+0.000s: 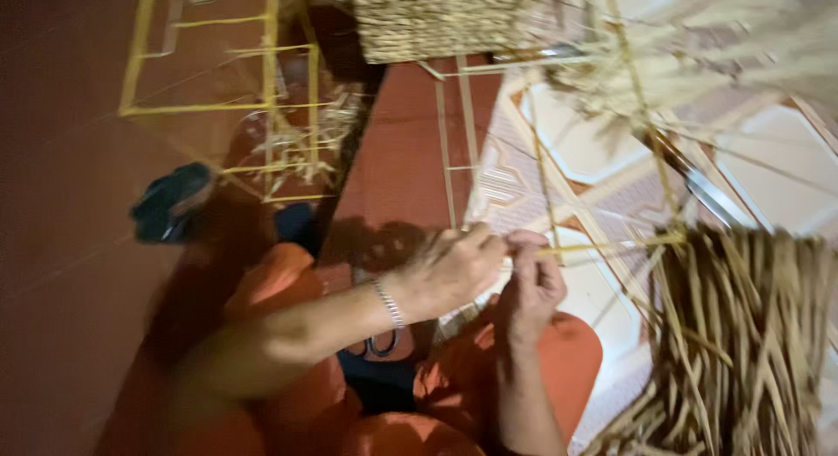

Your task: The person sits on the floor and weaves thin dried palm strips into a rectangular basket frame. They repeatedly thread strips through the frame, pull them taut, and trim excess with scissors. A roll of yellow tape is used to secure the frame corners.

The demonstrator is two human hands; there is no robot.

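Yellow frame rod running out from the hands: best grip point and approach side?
Judging by this blurred view, pinch the thin yellow rod on its bare near end, where the left hand and right hand meet it now. Come from the person's side: the far end runs into the half-woven straw panel, where loose strands crowd it.

— What's the strand like?
— A thin yellow straw strand [602, 244], pulled taut, nearly level, running to the wire frame [642, 116].
— And below it?
— Half-woven dry straw [742, 334] hanging loose
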